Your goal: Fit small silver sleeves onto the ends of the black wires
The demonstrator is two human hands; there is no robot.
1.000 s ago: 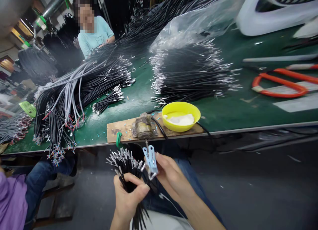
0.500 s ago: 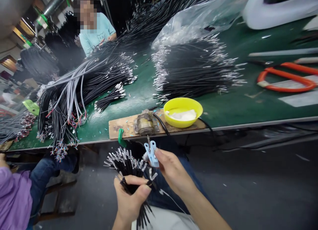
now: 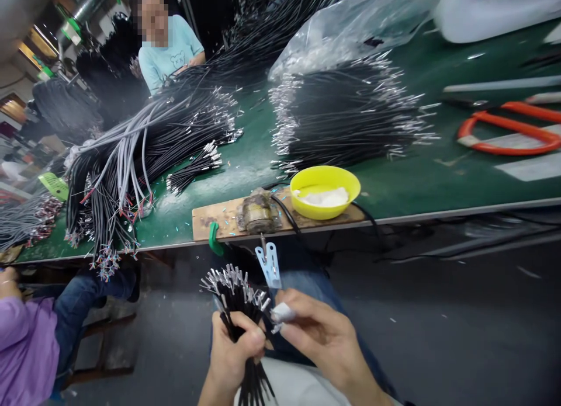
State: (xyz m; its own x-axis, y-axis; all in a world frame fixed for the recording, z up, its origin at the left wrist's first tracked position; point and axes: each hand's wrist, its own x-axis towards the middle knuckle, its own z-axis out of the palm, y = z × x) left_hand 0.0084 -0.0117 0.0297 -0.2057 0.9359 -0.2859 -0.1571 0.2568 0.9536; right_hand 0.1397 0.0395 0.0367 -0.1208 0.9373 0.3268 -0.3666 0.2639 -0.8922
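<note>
My left hand (image 3: 239,342) is closed round a bundle of short black cables (image 3: 236,298). Their bare silver ends fan out above my fist, and the lower ends hang beneath it. Just to the right, my right hand (image 3: 326,339) has thumb and forefinger closed on the silver end of one cable (image 3: 276,328). A white wrap (image 3: 283,312) covers that forefinger's tip. Above my right hand, a light blue clothespin (image 3: 269,266) sits on the shaft of a small motor (image 3: 258,213), apart from my fingers.
The motor is on a wooden board (image 3: 208,224) at the table edge, with a green clamp (image 3: 214,238) and a yellow bowl (image 3: 325,210) of white material. Black cable piles (image 3: 337,111) and orange-handled scissors (image 3: 508,122) lie behind. A co-worker (image 3: 173,49) sits across; another person (image 3: 30,342) is at left.
My right hand has left the clothespin and come down beside the bundle, now pinching a cable end. The clothespin stays on the shaft. My left hand still holds the bundle, shifted slightly right.
</note>
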